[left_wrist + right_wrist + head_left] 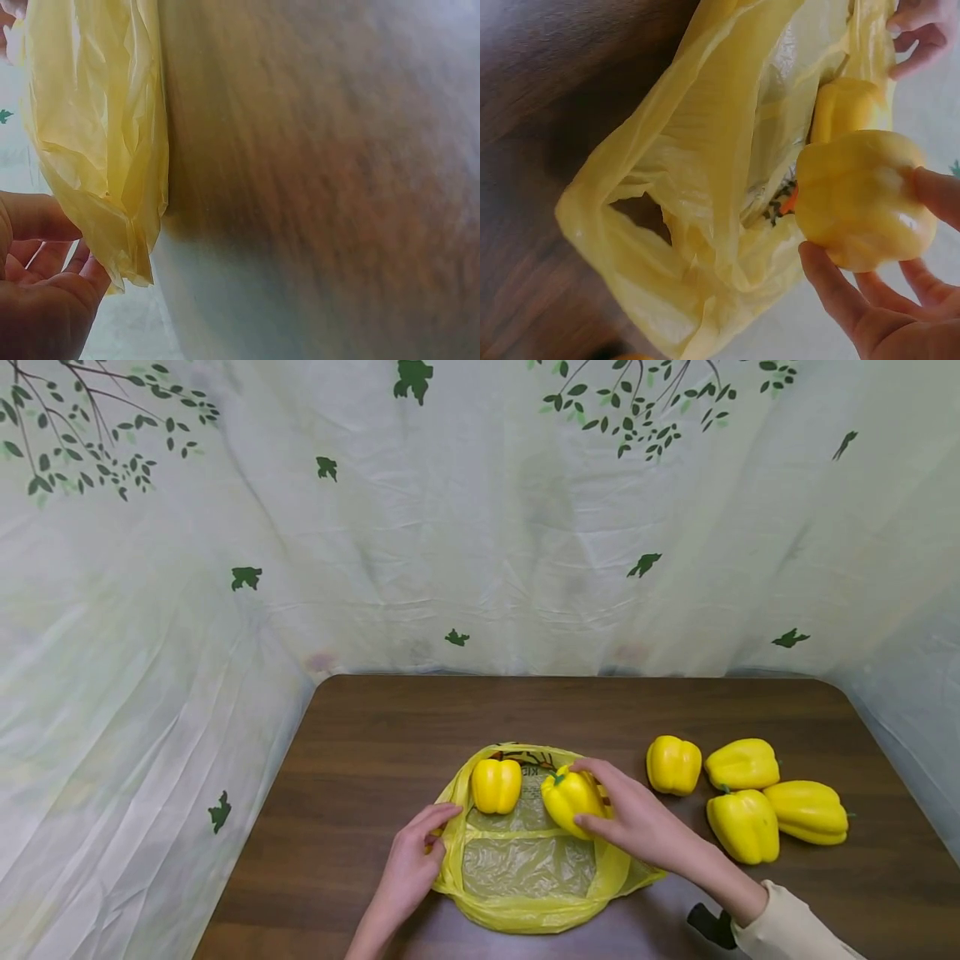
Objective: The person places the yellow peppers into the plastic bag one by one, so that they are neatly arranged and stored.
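A yellow plastic bag lies spread on the table with its mouth wide and facing up. Inside it, at the far left, sits one yellow bell pepper. My right hand grips a second bell pepper over the right part of the bag's opening, thumb and fingers around its sides. In the right wrist view this held pepper partly covers the one in the bag. At the bag's left rim, my left hand pinches the thin plastic between thumb and fingers.
To the right of the bag several yellow bell peppers lie loose in a group, including an upright one and a nearer one. The brown wooden table ends at a pale leaf-print curtain behind and at the sides.
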A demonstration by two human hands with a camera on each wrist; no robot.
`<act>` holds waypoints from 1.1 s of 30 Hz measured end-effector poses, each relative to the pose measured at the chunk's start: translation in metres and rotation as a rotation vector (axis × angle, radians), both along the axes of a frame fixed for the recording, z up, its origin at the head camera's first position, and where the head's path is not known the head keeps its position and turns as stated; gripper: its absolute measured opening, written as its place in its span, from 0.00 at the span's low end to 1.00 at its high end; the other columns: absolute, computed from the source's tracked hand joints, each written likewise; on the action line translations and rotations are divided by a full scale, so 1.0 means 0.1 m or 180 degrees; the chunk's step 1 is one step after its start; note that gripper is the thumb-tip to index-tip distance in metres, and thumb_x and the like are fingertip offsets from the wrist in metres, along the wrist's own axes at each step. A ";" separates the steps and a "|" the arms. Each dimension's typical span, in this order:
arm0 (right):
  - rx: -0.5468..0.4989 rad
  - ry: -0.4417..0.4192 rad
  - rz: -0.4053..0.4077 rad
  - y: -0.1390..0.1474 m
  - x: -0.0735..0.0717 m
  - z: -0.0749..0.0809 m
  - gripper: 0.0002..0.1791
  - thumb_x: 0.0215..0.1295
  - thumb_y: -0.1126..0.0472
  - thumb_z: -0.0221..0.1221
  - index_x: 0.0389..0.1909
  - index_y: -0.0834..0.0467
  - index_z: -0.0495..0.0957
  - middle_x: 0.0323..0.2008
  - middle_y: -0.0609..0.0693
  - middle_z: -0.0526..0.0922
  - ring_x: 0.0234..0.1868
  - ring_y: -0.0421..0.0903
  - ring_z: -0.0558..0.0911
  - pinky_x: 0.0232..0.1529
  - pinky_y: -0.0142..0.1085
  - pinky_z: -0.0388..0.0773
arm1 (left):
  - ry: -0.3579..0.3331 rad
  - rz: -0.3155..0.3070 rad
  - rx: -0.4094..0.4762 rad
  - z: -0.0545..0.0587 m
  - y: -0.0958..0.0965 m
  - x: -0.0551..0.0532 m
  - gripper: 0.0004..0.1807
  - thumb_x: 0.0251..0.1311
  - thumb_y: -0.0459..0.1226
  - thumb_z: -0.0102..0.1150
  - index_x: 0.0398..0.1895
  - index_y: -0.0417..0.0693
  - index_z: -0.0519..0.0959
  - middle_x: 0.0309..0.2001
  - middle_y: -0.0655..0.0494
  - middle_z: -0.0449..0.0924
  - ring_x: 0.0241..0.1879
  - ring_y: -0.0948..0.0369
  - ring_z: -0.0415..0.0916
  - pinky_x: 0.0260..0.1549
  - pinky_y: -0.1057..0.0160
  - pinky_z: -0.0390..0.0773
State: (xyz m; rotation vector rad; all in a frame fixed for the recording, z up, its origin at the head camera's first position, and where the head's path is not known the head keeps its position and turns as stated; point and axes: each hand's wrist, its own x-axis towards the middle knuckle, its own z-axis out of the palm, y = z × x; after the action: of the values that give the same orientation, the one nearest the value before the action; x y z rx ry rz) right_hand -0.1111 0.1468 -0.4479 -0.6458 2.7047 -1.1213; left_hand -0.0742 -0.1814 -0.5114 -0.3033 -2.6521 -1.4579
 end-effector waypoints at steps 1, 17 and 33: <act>-0.0029 -0.0037 -0.0006 -0.01 -0.02 -0.01 0.33 0.60 0.55 0.69 0.65 0.52 0.67 0.61 0.47 0.73 0.55 0.45 0.76 0.50 0.45 0.78 | -0.0004 -0.0001 -0.0004 0.00 0.00 0.00 0.28 0.49 0.14 0.50 0.51 0.41 0.83 0.53 0.58 0.79 0.46 0.58 0.78 0.36 0.65 0.79; -0.0268 -0.0170 -0.0264 -0.24 -0.17 -0.24 0.32 0.60 0.59 0.68 0.64 0.52 0.67 0.56 0.52 0.77 0.52 0.49 0.79 0.48 0.46 0.79 | 0.0026 -0.0016 -0.0077 0.00 0.00 0.00 0.29 0.48 0.14 0.50 0.51 0.42 0.83 0.54 0.57 0.80 0.48 0.58 0.77 0.36 0.66 0.78; -0.0735 -0.0508 -0.0573 -0.33 -0.22 -0.40 0.33 0.64 0.60 0.65 0.68 0.55 0.63 0.66 0.55 0.69 0.64 0.58 0.71 0.56 0.53 0.74 | -0.0003 -0.0005 -0.0048 -0.01 0.01 -0.01 0.29 0.49 0.14 0.50 0.50 0.44 0.84 0.53 0.59 0.80 0.48 0.59 0.77 0.37 0.65 0.78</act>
State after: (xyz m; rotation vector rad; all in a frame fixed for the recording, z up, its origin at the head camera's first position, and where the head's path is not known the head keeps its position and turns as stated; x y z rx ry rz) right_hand -0.1332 0.1133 -0.4875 -0.3280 2.5603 -1.4762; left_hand -0.0751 -0.1802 -0.5124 -0.3062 -2.6654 -1.4393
